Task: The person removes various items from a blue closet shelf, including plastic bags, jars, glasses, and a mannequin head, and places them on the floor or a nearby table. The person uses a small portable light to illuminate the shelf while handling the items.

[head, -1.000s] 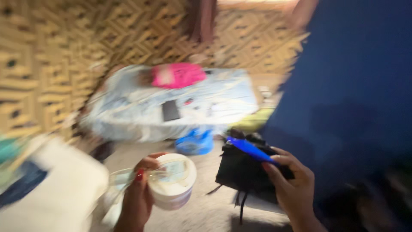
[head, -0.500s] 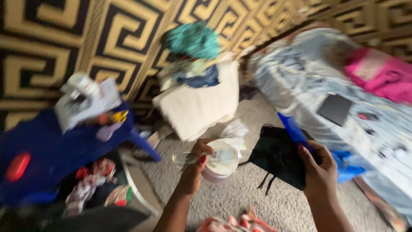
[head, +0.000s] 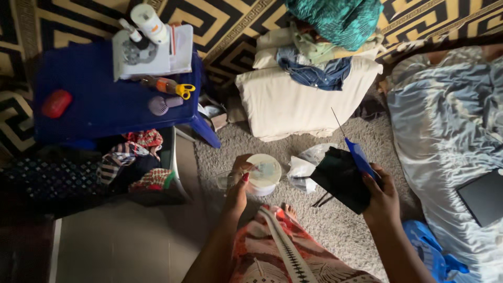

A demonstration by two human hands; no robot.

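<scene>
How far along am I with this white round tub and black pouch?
Done: both are picked up. In hand: left hand holds the white round tub and a clear lid; right hand holds the black fabric pouch with a blue comb. Left: tub and pouch remain apart.

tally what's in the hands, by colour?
White: 1, tub in left hand
Clear: 1, lid in left hand
Blue: 1, comb in right hand
Black: 1, pouch in right hand
Total: 4
</scene>
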